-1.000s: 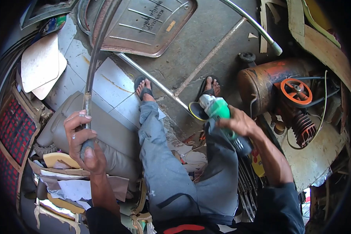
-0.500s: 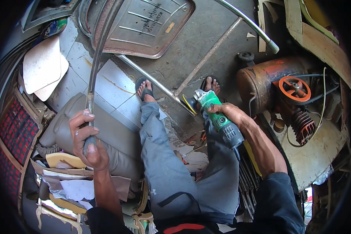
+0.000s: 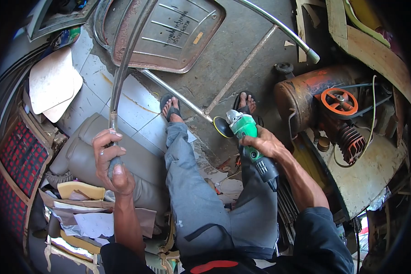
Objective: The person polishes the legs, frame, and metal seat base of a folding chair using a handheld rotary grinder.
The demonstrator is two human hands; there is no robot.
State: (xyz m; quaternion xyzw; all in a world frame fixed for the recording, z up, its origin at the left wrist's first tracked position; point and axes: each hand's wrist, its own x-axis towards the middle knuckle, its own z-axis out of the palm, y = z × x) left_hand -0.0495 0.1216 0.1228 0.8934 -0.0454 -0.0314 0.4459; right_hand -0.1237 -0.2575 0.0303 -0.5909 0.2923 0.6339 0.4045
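My left hand (image 3: 116, 166) is closed around the lower end of a metal tube leg (image 3: 123, 77) of a chair frame. In my right hand (image 3: 265, 144) is a green angle grinder (image 3: 245, 127), gripped around its body. Its round, yellow-rimmed disc (image 3: 223, 127) faces a second chair tube (image 3: 173, 92) and covers that tube's end; whether they touch I cannot tell. A rusty crossbar (image 3: 242, 68) joins the frame near there. The chair's metal back panel (image 3: 201, 34), with writing on it, lies farther off on the floor.
To the right stands a rusty compressor (image 3: 297, 93) with an orange pulley wheel (image 3: 339, 101). Grey cushions (image 3: 96, 141) and stacked papers (image 3: 95, 223) sit at the left. My feet in sandals are beside the frame, and two white boards (image 3: 52, 82) lean at upper left.
The grinder has turned, so its disc shows more of its face and now covers the tube end that showed in front of it before. My left hand keeps its hold.
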